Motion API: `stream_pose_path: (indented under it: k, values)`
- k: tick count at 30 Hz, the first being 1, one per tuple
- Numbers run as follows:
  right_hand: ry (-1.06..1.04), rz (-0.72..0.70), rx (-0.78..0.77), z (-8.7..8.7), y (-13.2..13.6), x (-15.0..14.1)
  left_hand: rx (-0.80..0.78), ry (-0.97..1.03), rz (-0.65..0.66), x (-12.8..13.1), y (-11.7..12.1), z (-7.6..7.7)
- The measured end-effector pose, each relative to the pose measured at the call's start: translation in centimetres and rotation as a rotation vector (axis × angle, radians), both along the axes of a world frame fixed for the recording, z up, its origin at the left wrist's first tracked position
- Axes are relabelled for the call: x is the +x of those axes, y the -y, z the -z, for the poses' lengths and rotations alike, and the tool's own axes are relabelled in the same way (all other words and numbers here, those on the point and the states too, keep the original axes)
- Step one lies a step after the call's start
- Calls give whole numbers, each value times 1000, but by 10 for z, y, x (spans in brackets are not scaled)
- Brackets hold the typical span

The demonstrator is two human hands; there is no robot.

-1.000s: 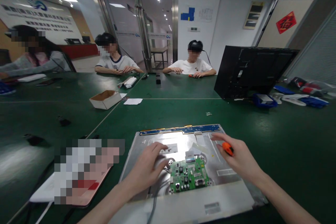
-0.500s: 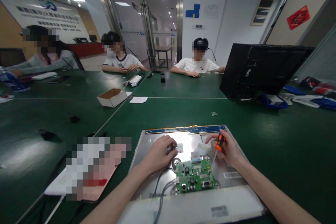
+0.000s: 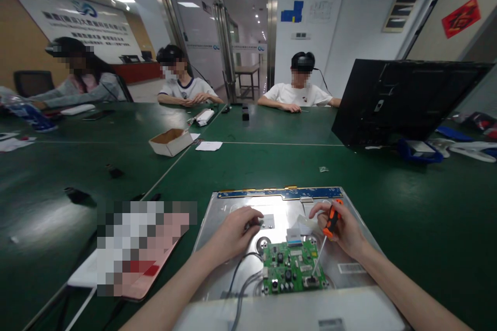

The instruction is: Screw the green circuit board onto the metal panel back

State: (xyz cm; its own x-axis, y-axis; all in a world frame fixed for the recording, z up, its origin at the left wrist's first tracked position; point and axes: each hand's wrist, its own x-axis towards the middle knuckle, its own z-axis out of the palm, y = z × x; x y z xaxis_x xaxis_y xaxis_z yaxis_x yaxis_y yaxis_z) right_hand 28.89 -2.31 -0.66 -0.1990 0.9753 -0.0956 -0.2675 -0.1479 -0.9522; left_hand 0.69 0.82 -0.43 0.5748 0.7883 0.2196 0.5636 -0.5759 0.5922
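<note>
A green circuit board [image 3: 285,264] lies on the metal back of a display panel [image 3: 229,209]. My right hand [image 3: 344,230] is closed around the orange and black handle of a screwdriver [image 3: 332,221]. Its shaft slants down to the left, and the tip is over the board's lower right, by a silver connector; whether it touches cannot be told. My left hand [image 3: 238,230] rests at the panel's left half with fingers curled towards the thumb; anything inside them is hidden. Grey and black cables [image 3: 243,289] run from the board's left side.
Left of the panel lies a pink phone-like slab [image 3: 155,269], partly blurred. An open cardboard box [image 3: 171,143] and papers [image 3: 208,146] are farther off. A black monitor [image 3: 404,103] stands back right, beside a blue tray [image 3: 419,152]. Several people sit across the green table [image 3: 264,165].
The screwdriver has come down, its tip shifting from the board's right edge area to near the connector. My left hand has moved little. The whole view has shifted slightly.
</note>
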Motion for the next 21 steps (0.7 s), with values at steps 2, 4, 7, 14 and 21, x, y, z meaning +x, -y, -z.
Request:
stream_pose_path:
  k: [2,4,7,14,21]
  values:
    - [-2,1,0,0,0,0,4,11,-1,-1,0,1]
    - [0,2,1,0,-1,-1,16,17,10,-2,0,-1]
    - [7,4,3,0,-2,-1,24,20,26,-2,3,-8]
    - [15,27,38,2,-4,-1,-388,234,36,8,12,-15]
    - [15,49,54,4,-4,-2,-569,300,100,9,14,-10]
